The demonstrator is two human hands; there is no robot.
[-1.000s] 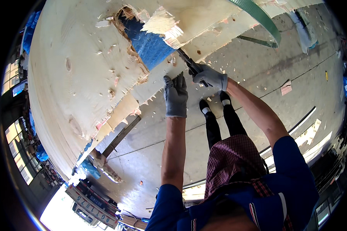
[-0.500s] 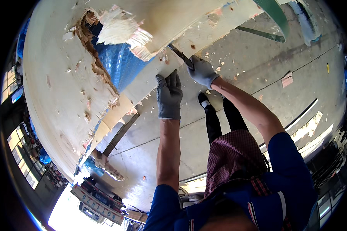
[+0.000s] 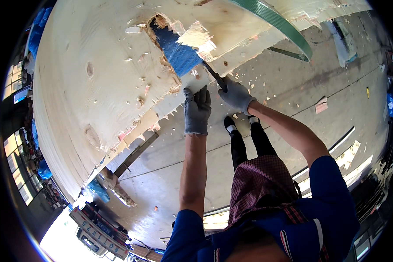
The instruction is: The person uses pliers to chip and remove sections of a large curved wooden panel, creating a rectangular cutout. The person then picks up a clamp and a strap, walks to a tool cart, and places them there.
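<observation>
My left hand [image 3: 197, 110], in a grey glove, is at the jagged front edge of a pale plywood panel [image 3: 100, 56]. Its fingers are closed at that edge, with the tips partly hidden. To its right, my right hand [image 3: 237, 94], also gloved in grey, grips a dark metal pry bar [image 3: 214, 75]. The bar's far end meets the wood at the corner of a ragged hole. Blue sheeting [image 3: 179, 51] shows through this hole, and a splintered flap of torn wood [image 3: 197, 36] sticks up at its right side.
A green strap [image 3: 279, 21] loops off the panel's far right. Wood chips and a torn scrap [image 3: 321, 105] lie on the concrete floor [image 3: 284, 94]. A dark beam [image 3: 136, 153] juts out below the panel at left. A truck [image 3: 101, 233] stands at lower left.
My view has shifted, so the panel and hole appear smaller and the hole lies farther right. Both hands keep their places at the panel edge, and the pry bar stays in my right hand.
</observation>
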